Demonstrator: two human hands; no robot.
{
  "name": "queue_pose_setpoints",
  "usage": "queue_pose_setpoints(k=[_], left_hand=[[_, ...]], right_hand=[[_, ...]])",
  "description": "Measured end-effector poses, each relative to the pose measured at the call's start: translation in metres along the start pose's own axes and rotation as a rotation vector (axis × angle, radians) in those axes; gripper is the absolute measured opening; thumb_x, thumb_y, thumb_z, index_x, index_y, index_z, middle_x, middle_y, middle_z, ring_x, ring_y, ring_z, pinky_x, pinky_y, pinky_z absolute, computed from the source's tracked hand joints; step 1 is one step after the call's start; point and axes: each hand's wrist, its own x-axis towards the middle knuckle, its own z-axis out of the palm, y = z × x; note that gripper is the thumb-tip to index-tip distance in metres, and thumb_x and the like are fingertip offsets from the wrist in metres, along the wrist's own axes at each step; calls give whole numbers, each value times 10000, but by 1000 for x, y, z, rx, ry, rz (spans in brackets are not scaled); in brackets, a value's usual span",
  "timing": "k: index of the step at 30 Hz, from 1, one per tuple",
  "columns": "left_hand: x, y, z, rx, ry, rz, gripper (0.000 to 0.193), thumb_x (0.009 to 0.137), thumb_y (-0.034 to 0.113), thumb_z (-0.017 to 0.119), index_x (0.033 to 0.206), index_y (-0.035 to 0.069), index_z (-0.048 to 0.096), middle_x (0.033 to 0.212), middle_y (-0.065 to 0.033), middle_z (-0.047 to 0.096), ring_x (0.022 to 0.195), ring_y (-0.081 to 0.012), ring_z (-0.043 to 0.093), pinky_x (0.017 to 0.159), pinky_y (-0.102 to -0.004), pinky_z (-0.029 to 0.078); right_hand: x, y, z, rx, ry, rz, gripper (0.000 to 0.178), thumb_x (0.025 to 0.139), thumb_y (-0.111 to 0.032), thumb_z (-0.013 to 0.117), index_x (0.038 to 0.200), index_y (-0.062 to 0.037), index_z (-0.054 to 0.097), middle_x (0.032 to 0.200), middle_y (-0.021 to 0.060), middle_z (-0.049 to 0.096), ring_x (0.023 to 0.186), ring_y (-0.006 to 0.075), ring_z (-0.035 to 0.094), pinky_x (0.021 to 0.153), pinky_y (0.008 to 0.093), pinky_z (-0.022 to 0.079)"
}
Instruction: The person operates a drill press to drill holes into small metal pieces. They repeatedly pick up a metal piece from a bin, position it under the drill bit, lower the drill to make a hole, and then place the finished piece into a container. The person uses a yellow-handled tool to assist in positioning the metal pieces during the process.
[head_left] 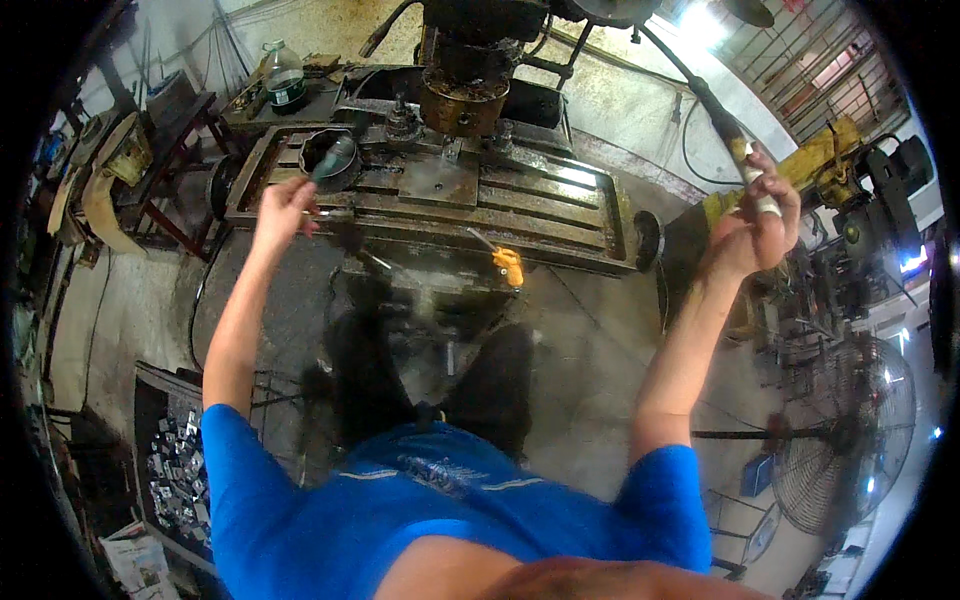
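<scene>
My left hand (285,212) is closed around a blurred greenish tool (335,158), whose exact kind I cannot make out. The tool's far end reaches over a round metal can (342,172) on the left part of the slotted machine table (555,222). Raised at the right, my right hand (762,215) has its fingers curled round the end of a long dark lever (712,108) that slants down from the machine head (465,95). White wrapping shows at the fingers. A flat metal block (438,183) sits mid-table under the spindle.
An orange air blow gun (507,264) hangs at the table's front edge. Behind the table at left stands a clear bottle (284,78). A bin of small metal pieces (180,470) is at my lower left. A large caged fan (845,435) stands at the right.
</scene>
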Motion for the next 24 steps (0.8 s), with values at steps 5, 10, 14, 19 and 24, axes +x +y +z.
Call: queue_pose_setpoints(k=[5,10,14,19,24], left_hand=[[4,24,63,-8,-165,-7,270,873,162,483,1033,-38,567,601,-54,547,362,-109,470,334,-233,386],[50,23,106,21,-126,36,263,857,170,503,990,-34,601,592,-46,553,376,-115,481,344,-239,395],[64,6,120,104,-107,86,309,836,170,534,1068,-28,582,604,-54,575,415,-120,508,357,-245,408],[69,14,111,159,-187,56,339,822,138,552,1106,-47,560,626,-52,583,441,-92,483,354,-249,389],[55,32,97,87,-279,-47,352,839,124,541,1150,-40,531,602,-31,549,430,-76,447,343,-228,351]], right_hand=[[3,-2,-1,-2,-94,-8,276,540,-84,437,752,63,537,729,174,543,874,324,564,958,543,323],[4,-3,0,-17,-102,-33,267,537,-67,415,739,61,532,708,158,526,867,321,565,952,564,321],[2,0,1,-9,-76,-44,251,554,-74,422,737,55,533,702,146,523,861,322,565,954,567,317],[-2,-3,2,-7,-67,-5,227,568,-86,432,726,42,534,708,138,529,856,313,564,964,560,305],[-12,-2,1,-6,-55,15,185,604,-109,467,711,25,536,718,135,540,864,298,560,979,555,284]])
